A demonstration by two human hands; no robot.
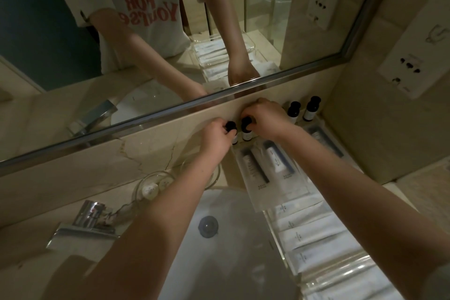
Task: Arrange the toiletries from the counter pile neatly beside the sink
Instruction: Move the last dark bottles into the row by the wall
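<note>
Your left hand (215, 137) and right hand (264, 118) each grip 1 upright bottle, side by side against the wall.

one view only, from the head, looking steeply down and forward over both forearms, close above the sink (219, 238) and surface (146, 153). it faces the mirror (170, 44) on the back wall; wide lens bends the edges.

Black-capped bottles (246, 128) (white sachets (309, 234))
</note>
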